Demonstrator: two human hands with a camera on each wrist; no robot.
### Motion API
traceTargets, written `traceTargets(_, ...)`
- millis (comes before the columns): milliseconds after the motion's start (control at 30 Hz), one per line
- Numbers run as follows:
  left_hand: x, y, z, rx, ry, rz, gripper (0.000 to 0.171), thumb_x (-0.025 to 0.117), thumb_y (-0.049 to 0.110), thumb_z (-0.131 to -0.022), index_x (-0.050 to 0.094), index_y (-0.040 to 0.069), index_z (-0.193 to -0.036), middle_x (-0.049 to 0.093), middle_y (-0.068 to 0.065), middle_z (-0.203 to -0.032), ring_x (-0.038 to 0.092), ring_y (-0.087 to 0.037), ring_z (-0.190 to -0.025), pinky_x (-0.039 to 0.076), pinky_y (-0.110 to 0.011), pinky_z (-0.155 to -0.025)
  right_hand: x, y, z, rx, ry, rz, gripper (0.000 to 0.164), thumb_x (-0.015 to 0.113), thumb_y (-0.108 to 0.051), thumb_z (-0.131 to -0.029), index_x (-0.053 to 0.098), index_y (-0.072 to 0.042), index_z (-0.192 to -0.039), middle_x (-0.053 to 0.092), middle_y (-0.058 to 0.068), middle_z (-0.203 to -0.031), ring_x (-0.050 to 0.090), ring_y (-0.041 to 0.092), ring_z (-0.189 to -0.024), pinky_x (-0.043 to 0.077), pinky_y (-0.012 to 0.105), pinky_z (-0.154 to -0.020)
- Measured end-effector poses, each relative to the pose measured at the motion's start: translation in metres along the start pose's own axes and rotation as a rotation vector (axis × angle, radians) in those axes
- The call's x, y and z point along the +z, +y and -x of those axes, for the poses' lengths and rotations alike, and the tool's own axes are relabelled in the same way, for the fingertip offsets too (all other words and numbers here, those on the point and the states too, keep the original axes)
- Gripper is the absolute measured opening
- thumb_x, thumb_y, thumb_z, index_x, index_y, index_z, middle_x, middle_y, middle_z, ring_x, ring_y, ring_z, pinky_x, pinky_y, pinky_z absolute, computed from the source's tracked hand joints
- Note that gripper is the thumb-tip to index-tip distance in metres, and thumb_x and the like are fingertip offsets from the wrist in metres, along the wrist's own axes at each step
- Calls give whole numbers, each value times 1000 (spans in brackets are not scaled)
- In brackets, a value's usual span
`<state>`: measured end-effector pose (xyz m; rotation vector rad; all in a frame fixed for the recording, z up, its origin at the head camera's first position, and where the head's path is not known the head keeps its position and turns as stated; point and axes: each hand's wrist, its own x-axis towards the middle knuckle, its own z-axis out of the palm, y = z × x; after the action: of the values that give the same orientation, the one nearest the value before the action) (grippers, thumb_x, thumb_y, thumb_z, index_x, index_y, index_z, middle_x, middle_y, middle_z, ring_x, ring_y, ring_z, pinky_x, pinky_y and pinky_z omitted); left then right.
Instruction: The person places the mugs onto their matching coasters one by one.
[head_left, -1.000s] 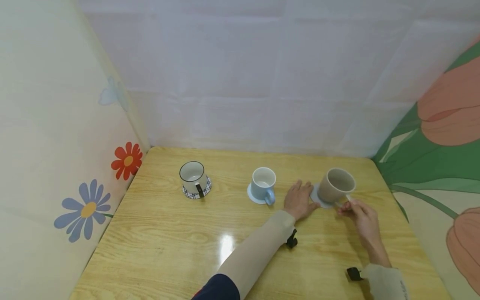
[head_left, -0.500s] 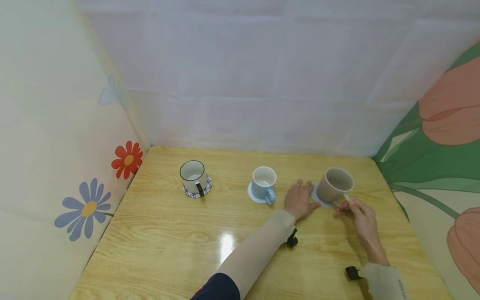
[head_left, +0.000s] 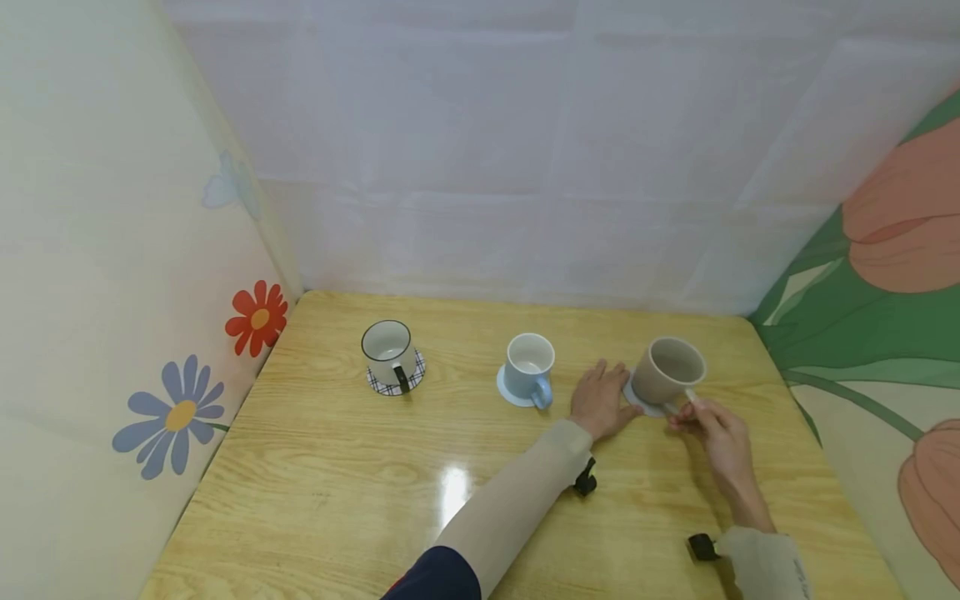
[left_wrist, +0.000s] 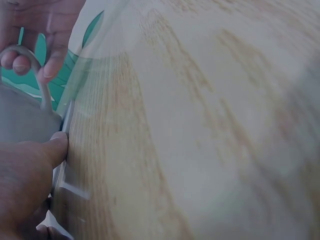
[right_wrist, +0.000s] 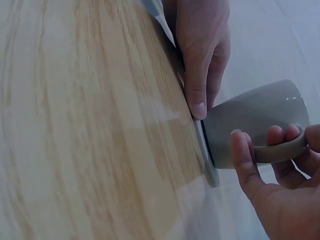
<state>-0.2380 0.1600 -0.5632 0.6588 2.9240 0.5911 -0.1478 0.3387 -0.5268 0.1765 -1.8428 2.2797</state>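
Observation:
On the right of the table stands a grey-beige mug (head_left: pixel 663 375), over a pale round coaster (right_wrist: pixel 207 162). Its base appears to rest on the coaster in the right wrist view. My right hand (head_left: pixel 720 442) holds the mug's handle (right_wrist: pixel 282 151), with fingers hooked through the loop. Left of the mug, my left hand (head_left: pixel 597 404) lies on the table with its fingers extended. The left thumb (right_wrist: pixel 198 109) presses on the coaster's edge, close beside the mug's base. Part of the coaster is hidden under the mug.
A blue-and-white mug (head_left: pixel 527 375) stands on a light blue coaster (head_left: pixel 504 390) left of my left hand. Farther left, a white mug with a black rim (head_left: pixel 387 354) sits on a checked coaster (head_left: pixel 385 388). A white cloth (head_left: pixel 480 167) hangs behind the wooden table (head_left: pixel 322 483).
The grey-beige mug and my right hand have shifted slightly to the left, over the coaster. My left hand has stayed in place beside the coaster.

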Motion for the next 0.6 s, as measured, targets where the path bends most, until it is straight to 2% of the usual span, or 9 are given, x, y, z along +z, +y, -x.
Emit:
traceTargets(333,3,0,-2,-9,-22,25,72,69,60,-98,48,29,-160,39,10,-171,28,-19,-163,18,-32,-135,0,1,0,9,-11,21,34,49,-2,-112,58,26,-96,74,12,-89,77,17,-83,67,29,-78)
traceTargets(600,-3,2,1,-8,-2,-12,71,69,61,-98,50,30,-159,41,10,-170,30,-19,-162,20,-31,-134,1,-1,0,17,-8,54,34,50,-3,-112,58,27,-98,74,12,-89,77,16,-83,67,28,-78)
